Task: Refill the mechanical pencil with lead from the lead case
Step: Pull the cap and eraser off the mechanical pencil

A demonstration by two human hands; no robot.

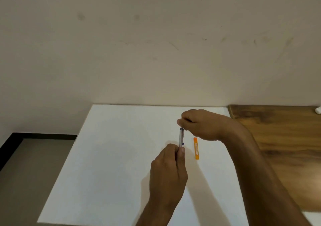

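The person's left hand (169,169) is wrapped round the lower part of the pencil (181,137), holding it nearly upright above the white board (107,156). The right hand (199,124) hovers at the pencil's top end, fingertips pinched together right at the cap; whether they grip the cap itself or a stick of lead is too small to make out.

This looks like work at the pencil's open end, either pulling the cap or feeding lead in. To do it well, I'd say the left hand should keep the barrel steady and vertical, while the right moves straight along the pencil's line with a light pinch, since lead snaps under any sideways push.

The orange lead case (196,148) lies flat on the board just to the right of the pencil, under the right wrist and apart from both hands. I cannot tell if it is open or what remains inside. The pencil's own contents are hidden too.
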